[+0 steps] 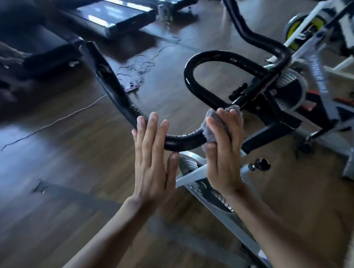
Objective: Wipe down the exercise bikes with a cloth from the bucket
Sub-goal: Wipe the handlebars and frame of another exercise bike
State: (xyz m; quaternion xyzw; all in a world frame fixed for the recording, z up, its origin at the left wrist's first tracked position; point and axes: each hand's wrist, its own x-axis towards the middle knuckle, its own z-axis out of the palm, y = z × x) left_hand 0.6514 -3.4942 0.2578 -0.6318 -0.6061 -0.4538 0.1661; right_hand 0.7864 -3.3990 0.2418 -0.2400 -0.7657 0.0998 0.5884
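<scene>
far left of my feed: treadmill decks [114, 17] on the wooden floor [71, 142], with loose cables [140, 66] lying in front of them.

centre: the near bike's black handlebar [184, 140] runs from a left horn down into a low curve, then up into a loop. left hand [153, 159] lies flat across that low curve — fingers straight and close together over the bar, thumb tip just under it, not wrapped round.

right hand [223, 152] sits just beside it on the same bar and holds the grey cloth [209, 124]. the cloth is bunched round the bar where curve meets loop, clamped between thumb below and fingers above. i cannot tell if the fingertips curl behind the bar.

below the hands: the bike's white frame [194, 175] and a black knob [261, 164].

far right — a second bike [313, 22], white frame, yellow on the flywheel, blurred.
</scene>
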